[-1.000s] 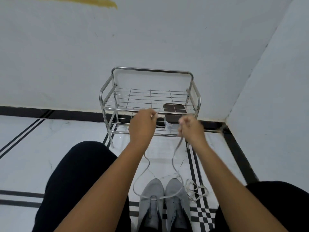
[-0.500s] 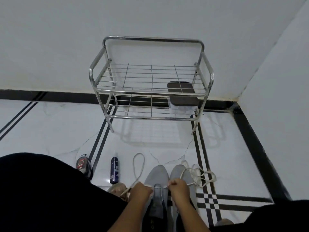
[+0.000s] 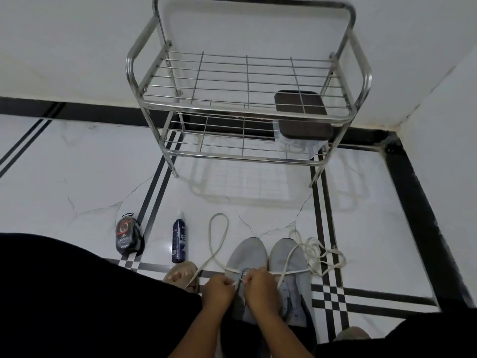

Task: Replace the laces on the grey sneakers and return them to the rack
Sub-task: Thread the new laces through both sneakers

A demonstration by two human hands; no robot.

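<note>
Soft, dim, even light falls from above me; the rack (image 3: pixel 247 81) casts a faint grid shadow on the glossy floor (image 3: pixel 77 177). My wide lens bends straight lines at the edges. My hands look slightly soft.

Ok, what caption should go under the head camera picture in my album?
Two hands pinch a white lace over the left grey sneaker, below the rack.

Grey sneakers (image 3: pixel 268 257) with white laces (image 3: pixel 219 244) stand on a white marbled floor (image 3: pixel 77 177) crossed by black stripes. The rack (image 3: pixel 247 109) is silver, its box lid (image 3: pixel 303 115) dark brown; the spray bottle (image 3: pixel 179 239) is navy.
</note>
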